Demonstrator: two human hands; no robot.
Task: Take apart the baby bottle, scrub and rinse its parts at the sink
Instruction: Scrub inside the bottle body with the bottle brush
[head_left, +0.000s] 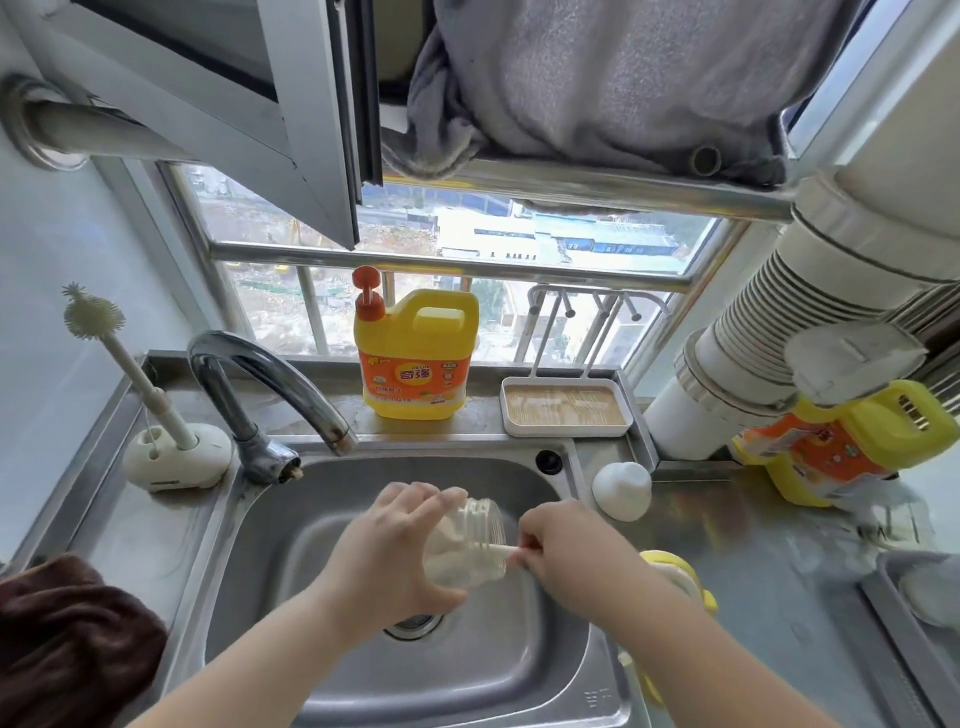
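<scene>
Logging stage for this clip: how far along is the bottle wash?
Done: bottle is apart, its white cap standing on the counter. In hand: left hand holds the bottle over the sink, right hand works a brush handle into its mouth. Left: no water runs from the tap, so rinsing, and apparently the other parts.

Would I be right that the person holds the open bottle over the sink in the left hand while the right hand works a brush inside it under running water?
Not quite: the head view shows no water running from the tap. The left hand holds the bottle over the sink; the right hand works the brush.
</scene>
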